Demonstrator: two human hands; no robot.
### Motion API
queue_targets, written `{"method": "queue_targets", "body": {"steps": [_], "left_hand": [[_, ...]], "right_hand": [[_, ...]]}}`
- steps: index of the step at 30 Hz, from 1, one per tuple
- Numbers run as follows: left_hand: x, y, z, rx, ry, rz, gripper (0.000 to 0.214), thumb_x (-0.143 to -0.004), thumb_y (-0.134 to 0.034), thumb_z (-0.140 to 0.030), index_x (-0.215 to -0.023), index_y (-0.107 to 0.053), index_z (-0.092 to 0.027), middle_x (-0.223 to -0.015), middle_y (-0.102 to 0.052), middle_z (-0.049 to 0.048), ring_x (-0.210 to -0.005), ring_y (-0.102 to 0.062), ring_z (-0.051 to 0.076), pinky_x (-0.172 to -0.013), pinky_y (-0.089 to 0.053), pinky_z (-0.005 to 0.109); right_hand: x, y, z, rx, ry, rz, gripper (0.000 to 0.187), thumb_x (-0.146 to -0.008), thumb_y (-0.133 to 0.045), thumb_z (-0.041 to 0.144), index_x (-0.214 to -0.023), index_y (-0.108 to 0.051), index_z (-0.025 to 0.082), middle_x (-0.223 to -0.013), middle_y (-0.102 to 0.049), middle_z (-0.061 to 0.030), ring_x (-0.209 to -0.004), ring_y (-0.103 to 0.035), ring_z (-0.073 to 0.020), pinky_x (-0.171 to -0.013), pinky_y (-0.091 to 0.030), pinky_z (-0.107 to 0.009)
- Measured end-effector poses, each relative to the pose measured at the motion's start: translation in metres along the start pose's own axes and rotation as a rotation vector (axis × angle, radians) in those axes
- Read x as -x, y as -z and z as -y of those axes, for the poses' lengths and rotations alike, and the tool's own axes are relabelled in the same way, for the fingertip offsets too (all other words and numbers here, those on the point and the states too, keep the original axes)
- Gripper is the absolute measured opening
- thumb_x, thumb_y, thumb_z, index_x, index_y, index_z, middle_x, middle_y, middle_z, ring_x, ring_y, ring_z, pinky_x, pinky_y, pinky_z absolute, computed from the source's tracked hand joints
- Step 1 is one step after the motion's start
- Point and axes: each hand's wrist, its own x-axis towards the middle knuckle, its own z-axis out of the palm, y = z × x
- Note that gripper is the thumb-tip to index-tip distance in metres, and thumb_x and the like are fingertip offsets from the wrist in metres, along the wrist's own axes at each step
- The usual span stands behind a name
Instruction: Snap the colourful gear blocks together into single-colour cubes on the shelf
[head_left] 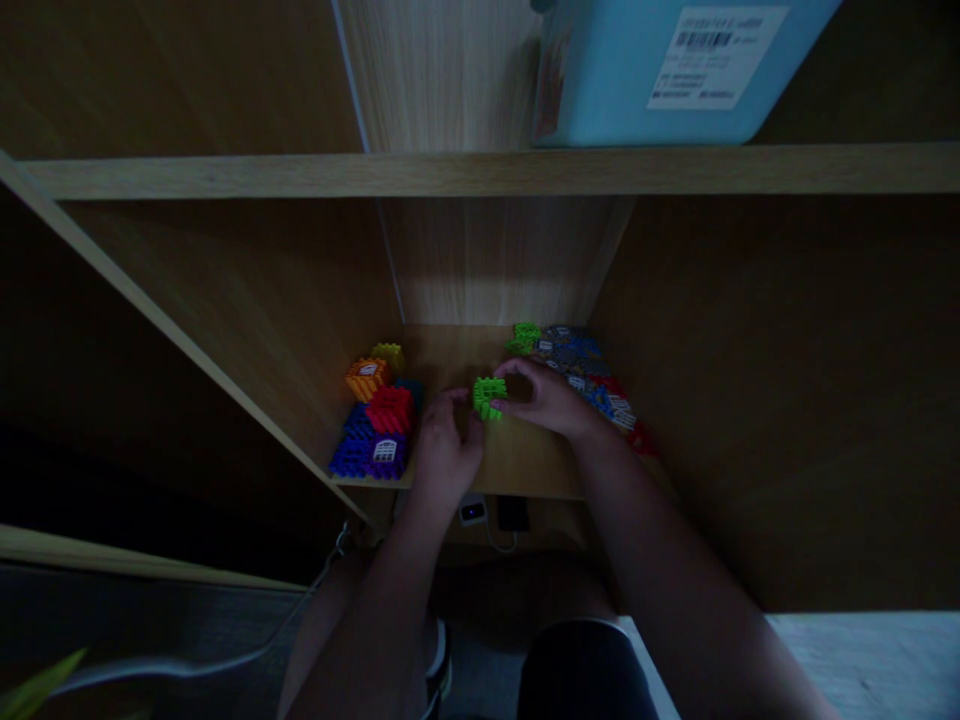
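Note:
A green cube of interlocking plastic toy panels (488, 397) is over the middle of the wooden shelf (536, 465). My right hand (546, 395) has its thumb and fingers closed on the cube's right side. My left hand (448, 445) is just left of it, fingers and thumb apart, apparently holding nothing. Left of that hand stand assembled blocks: a red one (391, 410), an orange one (367, 379), a yellow one (388, 354) and purple-blue ones (369, 455). Loose grey, blue and red panels (577, 355) lie on the right, partly behind my right hand and forearm, with green pieces (525, 337) at the back.
An upper shelf board (450, 177) crosses above my hands and carries a light-blue bin (637, 80) with a label. Wooden side walls enclose the compartment. Below the shelf are a small white device (472, 511), a dark device (513, 513) and a cable.

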Motion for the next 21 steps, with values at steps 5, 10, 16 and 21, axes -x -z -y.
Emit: {"method": "queue_targets", "body": {"steps": [5, 10, 16, 21], "left_hand": [[0.0002, 0.0000, -0.0004, -0.006, -0.005, -0.004, 0.029, -0.097, -0.064, -0.016, -0.125, -0.062, -0.021, -0.126, -0.074, 0.0122, -0.124, -0.071, 0.030, -0.112, -0.057, 0.051], [0.0003, 0.0002, -0.0007, -0.011, -0.014, -0.009, 0.029, -0.096, -0.065, -0.015, -0.125, -0.062, -0.021, -0.125, -0.075, 0.0120, -0.122, -0.072, 0.029, -0.110, -0.058, 0.050], [0.0001, -0.0002, -0.0017, -0.007, -0.008, -0.002, 0.029, -0.097, -0.063, -0.014, -0.125, -0.061, -0.020, -0.125, -0.074, 0.0129, -0.121, -0.071, 0.029, -0.110, -0.058, 0.050], [0.0004, -0.0014, -0.0009, -0.010, -0.020, -0.010, 0.028, -0.097, -0.063, -0.015, -0.125, -0.061, -0.019, -0.125, -0.074, 0.0130, -0.121, -0.071, 0.029, -0.109, -0.058, 0.050]], "right_hand": [[-0.0004, 0.0005, 0.0056, 0.020, -0.027, 0.008, 0.036, -0.088, -0.085, 0.044, -0.117, -0.072, 0.027, -0.120, -0.077, -0.0057, -0.117, -0.069, -0.0270, -0.107, -0.053, -0.043], [-0.0003, 0.0002, 0.0091, 0.029, -0.045, 0.011, 0.035, -0.088, -0.084, 0.044, -0.116, -0.072, 0.028, -0.120, -0.078, -0.0057, -0.118, -0.070, -0.0277, -0.108, -0.053, -0.045], [-0.0006, 0.0004, 0.0097, 0.009, -0.023, 0.013, 0.033, -0.088, -0.084, 0.044, -0.115, -0.072, 0.027, -0.118, -0.078, -0.0050, -0.116, -0.070, -0.0271, -0.105, -0.054, -0.043], [-0.0002, 0.0013, 0.0104, 0.011, -0.020, 0.032, 0.034, -0.089, -0.083, 0.046, -0.115, -0.071, 0.027, -0.119, -0.078, -0.0050, -0.117, -0.070, -0.0269, -0.106, -0.053, -0.043]]}}
